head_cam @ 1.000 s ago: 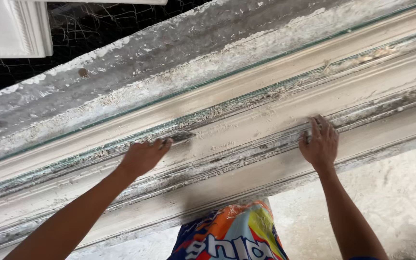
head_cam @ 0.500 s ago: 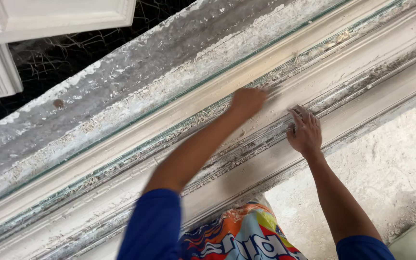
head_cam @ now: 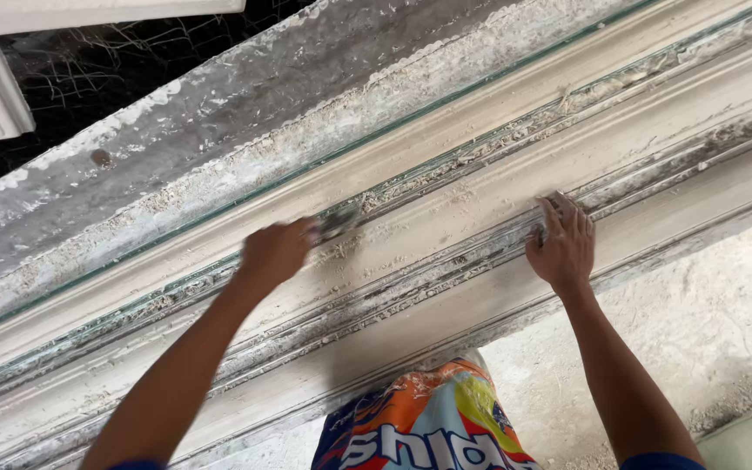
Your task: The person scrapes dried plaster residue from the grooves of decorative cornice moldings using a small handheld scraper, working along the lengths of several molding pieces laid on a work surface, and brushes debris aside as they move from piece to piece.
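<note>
While left hand (head_cam: 276,252) grips blurred scraper (head_cam: 339,224) | right hand (head_cam: 563,248) spread on flaky moulded frame (head_cam: 480,187).

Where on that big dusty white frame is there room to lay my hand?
The flat band of the white moulded wooden frame lies bare between the left hand, gripping a small blurred scraper, and the right hand. The grooves hold flaked paint.

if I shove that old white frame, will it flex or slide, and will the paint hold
The frame looks long, thick and moulded, so probably stiff and heavy, unlikely to slide easily. Its paint is cracked, with loose flakes along the grooves, so it would likely shed more. The right hand rests flat on it; the left hand grips a blurred tool.
</note>
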